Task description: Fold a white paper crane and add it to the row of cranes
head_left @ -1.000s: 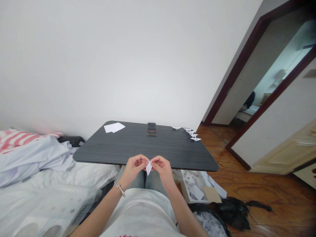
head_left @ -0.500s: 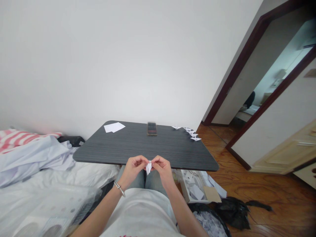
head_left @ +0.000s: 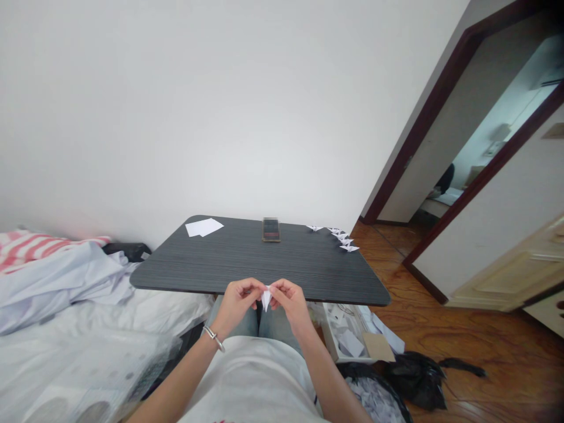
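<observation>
My left hand and my right hand meet over my lap, just in front of the near edge of the dark table. Both pinch a small white folded paper whose point hangs down between the fingertips. A silver bracelet circles my left wrist. On the table lie white paper sheets at the far left, a small dark box at the far middle, and several folded paper pieces at the far right.
A bed with white and striped bedding lies to the left. On the wooden floor to the right stand a cardboard box of paper and a black bag. An open doorway is at the right.
The folded paper looks slightly narrower and my fingertips have shifted a little around it. Nothing else has moved.
</observation>
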`<move>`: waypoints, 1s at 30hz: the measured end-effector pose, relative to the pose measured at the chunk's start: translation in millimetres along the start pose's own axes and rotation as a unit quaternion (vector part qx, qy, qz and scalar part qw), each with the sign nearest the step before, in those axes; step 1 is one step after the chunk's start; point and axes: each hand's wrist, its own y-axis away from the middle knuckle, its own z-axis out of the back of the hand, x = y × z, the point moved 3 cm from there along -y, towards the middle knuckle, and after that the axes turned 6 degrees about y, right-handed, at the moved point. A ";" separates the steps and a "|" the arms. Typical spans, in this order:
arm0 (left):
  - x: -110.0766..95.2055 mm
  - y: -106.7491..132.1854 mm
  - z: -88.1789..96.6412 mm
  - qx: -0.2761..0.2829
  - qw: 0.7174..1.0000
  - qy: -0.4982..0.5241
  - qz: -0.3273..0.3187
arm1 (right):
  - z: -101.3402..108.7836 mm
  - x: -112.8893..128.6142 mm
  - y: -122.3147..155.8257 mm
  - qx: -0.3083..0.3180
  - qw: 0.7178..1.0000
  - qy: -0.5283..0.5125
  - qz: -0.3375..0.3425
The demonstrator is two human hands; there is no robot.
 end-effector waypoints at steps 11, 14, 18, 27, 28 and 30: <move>-0.2 -0.1 -4.0 0.025 0.995 0.095 0.012 | 0.9 3.0 -0.1 -0.002 1.000 0.014 0.001; 3.8 -1.2 -3.6 0.023 0.995 0.096 0.029 | -0.2 2.8 0.8 -0.001 1.000 0.021 0.006; 5.6 -1.7 -2.4 0.026 0.996 0.081 0.026 | -0.6 2.1 2.1 0.004 0.999 0.036 0.015; 1.9 -2.2 -3.7 0.016 0.997 0.071 0.015 | -2.2 1.0 2.2 -0.007 0.998 0.063 0.026; 1.7 -2.1 -3.6 0.009 0.997 0.074 0.012 | -2.8 0.6 1.9 -0.007 0.998 0.056 0.025; 1.2 -2.0 -2.3 -0.012 0.997 0.081 0.003 | -3.9 -0.7 1.2 -0.005 0.999 0.043 0.020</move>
